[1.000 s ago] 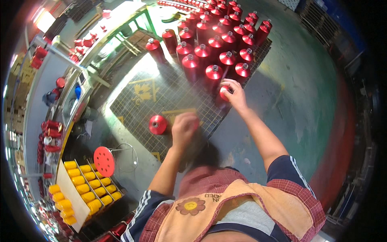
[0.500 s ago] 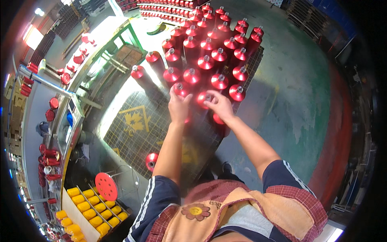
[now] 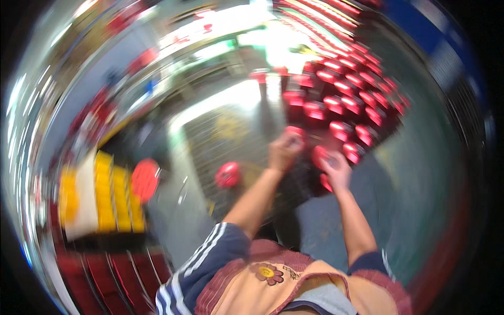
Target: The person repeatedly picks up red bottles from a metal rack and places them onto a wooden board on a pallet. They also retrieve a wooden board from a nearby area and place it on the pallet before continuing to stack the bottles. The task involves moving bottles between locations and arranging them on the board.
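My left hand [image 3: 284,150] is closed around the top of a red metal cylinder [image 3: 294,130] with a narrow neck. To its right, my right hand [image 3: 337,169] grips a second red cylinder [image 3: 318,156] near the neck. Both hands are smeared by motion, so finger detail is lost. Below my right hand, part of another red cylinder [image 3: 325,182] shows. Many upright red cylinders [image 3: 315,110] stand packed together beyond my hands. One more red cylinder [image 3: 228,175] is apart from them, left of my left forearm.
The cylinders stand on a dark gridded platform [image 3: 207,144]. At left are a round red stool [image 3: 146,180] and a crate of yellow cylinders [image 3: 105,191]. Red bins [image 3: 113,275] sit below it. A bright worktable [image 3: 210,39] runs along the far left.
The view has swung left, and the scene is now blurred and shifted right. Both hands stay at the cylinder tops; the crate and the red bins show more fully.
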Available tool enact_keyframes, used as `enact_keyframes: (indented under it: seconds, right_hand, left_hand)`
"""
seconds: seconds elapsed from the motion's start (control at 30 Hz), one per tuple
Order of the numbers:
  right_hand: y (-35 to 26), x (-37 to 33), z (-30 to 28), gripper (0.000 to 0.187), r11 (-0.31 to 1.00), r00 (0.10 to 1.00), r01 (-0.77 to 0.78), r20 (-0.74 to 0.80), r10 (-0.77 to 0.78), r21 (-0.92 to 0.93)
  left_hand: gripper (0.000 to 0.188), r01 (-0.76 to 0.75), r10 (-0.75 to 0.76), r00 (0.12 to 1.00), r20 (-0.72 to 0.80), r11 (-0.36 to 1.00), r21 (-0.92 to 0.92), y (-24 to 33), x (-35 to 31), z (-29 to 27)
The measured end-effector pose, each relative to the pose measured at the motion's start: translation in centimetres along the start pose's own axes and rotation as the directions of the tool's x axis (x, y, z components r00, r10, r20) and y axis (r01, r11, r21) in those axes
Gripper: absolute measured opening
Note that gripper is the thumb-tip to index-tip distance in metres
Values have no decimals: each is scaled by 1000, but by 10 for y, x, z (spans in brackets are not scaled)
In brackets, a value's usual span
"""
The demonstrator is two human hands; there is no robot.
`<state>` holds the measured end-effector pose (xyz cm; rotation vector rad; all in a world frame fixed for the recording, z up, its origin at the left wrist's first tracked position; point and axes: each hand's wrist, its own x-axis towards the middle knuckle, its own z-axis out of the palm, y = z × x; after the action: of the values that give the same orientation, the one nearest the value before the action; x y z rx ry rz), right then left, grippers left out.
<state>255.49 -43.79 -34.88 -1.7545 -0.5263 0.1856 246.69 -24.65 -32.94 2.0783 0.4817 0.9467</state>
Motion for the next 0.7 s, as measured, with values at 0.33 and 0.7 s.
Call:
enact_keyframes:
  seconds: [0.33,0.7]
  right_hand:
    - [-20,-163,-95,25,995,697,73,711,-96,63]
    - [-109,-376,77,24,793,-181,359,871,-457,492]
  left_hand:
    - [26,506,-508,860,-37,861,-58,183,-328,-216]
    - [22,889,-632,122,-766,413,-199,366,-664,-361]
